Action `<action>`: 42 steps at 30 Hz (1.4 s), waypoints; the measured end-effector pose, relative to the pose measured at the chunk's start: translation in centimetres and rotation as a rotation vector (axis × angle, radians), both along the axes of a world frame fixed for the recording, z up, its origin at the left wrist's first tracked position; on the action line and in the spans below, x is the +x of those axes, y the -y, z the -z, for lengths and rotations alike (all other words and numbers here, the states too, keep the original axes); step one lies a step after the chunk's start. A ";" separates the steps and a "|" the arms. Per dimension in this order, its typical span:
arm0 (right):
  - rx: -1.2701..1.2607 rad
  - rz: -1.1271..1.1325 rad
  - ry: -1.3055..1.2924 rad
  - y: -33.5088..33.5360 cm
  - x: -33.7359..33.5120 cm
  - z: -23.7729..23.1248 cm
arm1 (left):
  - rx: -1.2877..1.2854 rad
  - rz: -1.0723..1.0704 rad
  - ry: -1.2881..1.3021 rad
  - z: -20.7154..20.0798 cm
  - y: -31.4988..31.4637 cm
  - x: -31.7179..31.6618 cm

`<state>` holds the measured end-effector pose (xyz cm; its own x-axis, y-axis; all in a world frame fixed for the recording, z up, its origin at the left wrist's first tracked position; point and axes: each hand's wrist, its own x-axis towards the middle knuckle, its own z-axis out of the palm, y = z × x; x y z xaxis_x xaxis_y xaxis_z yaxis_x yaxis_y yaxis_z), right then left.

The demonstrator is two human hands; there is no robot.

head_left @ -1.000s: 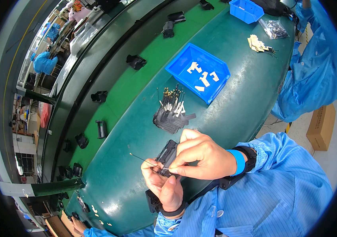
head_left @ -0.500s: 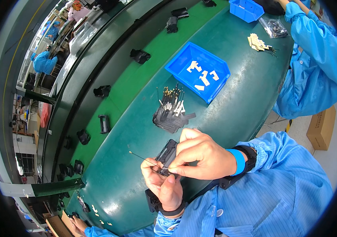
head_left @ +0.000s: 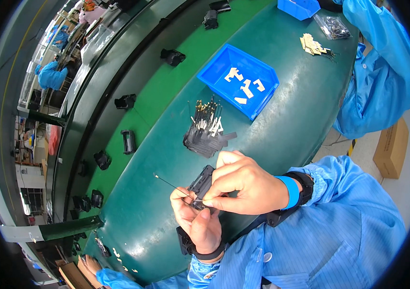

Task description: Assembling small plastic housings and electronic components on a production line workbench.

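Observation:
My left hand (head_left: 198, 222) is wrapped round the lower part of a black plastic housing (head_left: 201, 181), holding it tilted just above the green table. A thin black cable (head_left: 169, 183) with a small metal tip sticks out past the left fingers toward the upper left. My right hand (head_left: 244, 185) comes across from the right, its thumb and forefinger pinching the cable's thin line against the housing. The right knuckles hide part of the housing. Beyond the hands lies a pile of cables (head_left: 206, 130) with black strips, white tabs and gold tips.
A blue bin (head_left: 267, 98) with several cream pieces stands beyond the pile. Farther right are more cream pieces (head_left: 312, 45), a clear bag (head_left: 332, 27) and a co-worker's blue sleeve (head_left: 378, 91). Black housings (head_left: 128, 141) sit on the green belt at left. Another person's hand (head_left: 90, 264) shows lower left.
Both hands have shifted very slightly, still gripping the housing and cable. The view has moved a little. The co-worker's arm at upper right has changed position.

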<state>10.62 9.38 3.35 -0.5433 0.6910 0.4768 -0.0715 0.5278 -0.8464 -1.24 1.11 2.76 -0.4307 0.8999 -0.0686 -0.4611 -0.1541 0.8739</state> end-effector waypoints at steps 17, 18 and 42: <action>-0.045 -0.021 0.032 -0.2 0.1 0.3 | 0.022 0.009 0.021 0.2 -0.2 0.2; -0.049 -0.027 0.034 -0.2 0.1 0.3 | 0.018 0.005 0.018 0.2 -0.2 0.2; -0.276 -0.077 -0.084 -0.2 0.3 0.3 | 0.134 -0.183 -0.061 1.9 -0.7 0.7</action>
<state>10.92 9.60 3.06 -0.5660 0.7588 0.3224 -0.1781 0.2693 -0.9465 -0.51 1.85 0.89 -0.5869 0.8059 0.0779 -0.3615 -0.3470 0.8654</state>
